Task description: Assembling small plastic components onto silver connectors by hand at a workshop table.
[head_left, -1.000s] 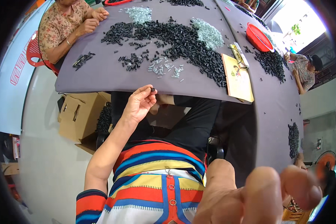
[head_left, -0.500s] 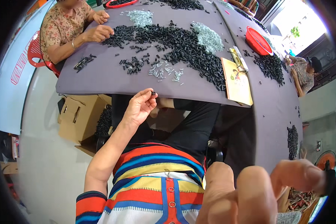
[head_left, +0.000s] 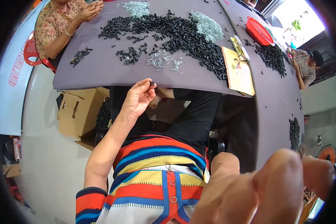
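Note:
My left hand (head_left: 140, 99) pinches a small black cylindrical piece (head_left: 152, 84) between thumb and fingertips, just off the table's near edge. Very close to the camera at the lower right, my right hand (head_left: 261, 192) looks large and blurred. Its fingers are bent, and the tips run into the dark rim, so I cannot see whether they hold anything. Beyond my left hand lies a loose scatter of pale, spring-like pieces (head_left: 162, 61), beside a small group of black pieces (head_left: 130, 55). A long heap of similar black pieces (head_left: 175, 31) stretches behind them.
Pale pieces form another heap (head_left: 209, 28) on the grey-covered table (head_left: 97, 76). A yellow booklet (head_left: 238, 72) lies at its right edge. A red basket (head_left: 258, 31) stands farther right. One person (head_left: 50, 28) sits at left, another (head_left: 306, 65) at right. An open cardboard box (head_left: 76, 114) is below.
My right hand has shifted, its fingers angled differently near the camera. My left hand keeps its pinch. The person at left has drawn both hands back from the black heap. The view has tilted slightly.

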The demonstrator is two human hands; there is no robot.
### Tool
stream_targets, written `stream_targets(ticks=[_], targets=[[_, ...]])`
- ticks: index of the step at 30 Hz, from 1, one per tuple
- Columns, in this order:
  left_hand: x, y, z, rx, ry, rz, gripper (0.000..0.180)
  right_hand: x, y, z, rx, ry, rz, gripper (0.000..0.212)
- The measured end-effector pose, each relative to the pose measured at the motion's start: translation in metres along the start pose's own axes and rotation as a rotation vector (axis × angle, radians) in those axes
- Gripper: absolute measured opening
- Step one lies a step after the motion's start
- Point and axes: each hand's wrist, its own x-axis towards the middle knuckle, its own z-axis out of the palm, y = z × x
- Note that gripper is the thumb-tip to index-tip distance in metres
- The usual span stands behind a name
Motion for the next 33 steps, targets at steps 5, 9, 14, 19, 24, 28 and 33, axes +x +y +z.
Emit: stream_targets(ticks=[5, 9, 14, 19, 24, 28, 33], targets=[[-0.003, 0.000, 0.001, 0.008, -0.001, -0.009, 0.013, 0.056, -0.030, -0.039, -0.525, 0.069, -0.169, 0.052], [-0.005, 0.000, 0.003, 0.017, -0.002, 0.006, 0.013, 0.093, -0.047, -0.122, -1.383, 0.276, -0.193, 0.017], [-0.003, -0.002, 0.002, 0.020, 0.009, 0.005, 0.012, 0.102, -0.050, -0.239, -2.068, 0.197, -0.015, 0.024], [-0.004, -0.001, -0.001, 0.027, -0.013, 0.019, 0.013, 0.105, -0.041, -0.263, -2.370, 0.024, 0.059, 0.028], [-0.002, -0.001, 0.001, 0.018, -0.008, 0.005, 0.012, 0.110, -0.040, -0.275, -2.409, -0.032, 0.128, 0.031], [-0.002, -0.001, 0.002, 0.013, -0.020, -0.009, 0.012, 0.114, -0.041, -0.277, -2.446, -0.097, 0.165, 0.033], [-0.004, -0.001, 0.002, 0.013, 0.008, 0.012, 0.012, 0.126, -0.043, -0.273, -2.509, -0.216, 0.284, 0.040]])
